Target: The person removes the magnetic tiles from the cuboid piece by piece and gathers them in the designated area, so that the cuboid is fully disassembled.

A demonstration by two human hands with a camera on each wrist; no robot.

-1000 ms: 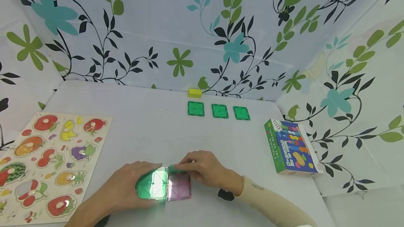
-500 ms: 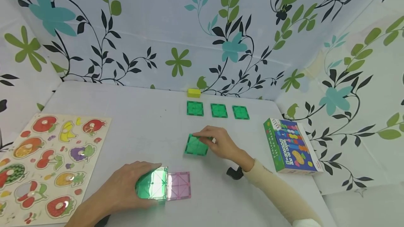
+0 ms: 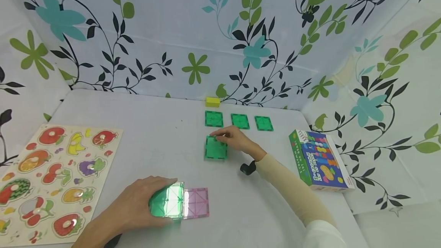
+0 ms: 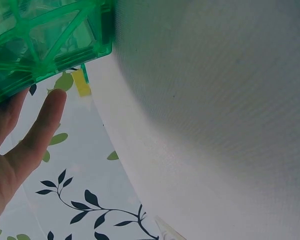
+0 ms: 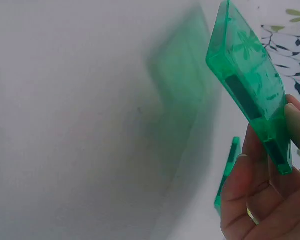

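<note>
My right hand point(image 3: 237, 140) pinches a green translucent square tile point(image 3: 216, 148) by its upper right corner, just in front of the row of green tiles. In the right wrist view the thumb and fingers hold that tile point(image 5: 252, 80) tilted above the white surface, its shadow beside it. My left hand point(image 3: 136, 206) curls round a green translucent piece point(image 3: 167, 201), thumb at the near side and fingers at the far side. A pink translucent tile point(image 3: 196, 203) lies against its right edge. The left wrist view shows the green piece point(image 4: 45, 40) above the fingers point(image 4: 37, 132).
Three green tiles point(image 3: 214, 118) lie in a row at the back, a yellow block point(image 3: 212, 102) behind them. A fruit puzzle board point(image 3: 100, 163) covers the left side. A colourful box point(image 3: 320, 160) stands at the right. Patterned cloth hangs behind.
The right hand has carried a green tile away from the pink tile, up toward the back row. The left hand has stayed on its green piece.
</note>
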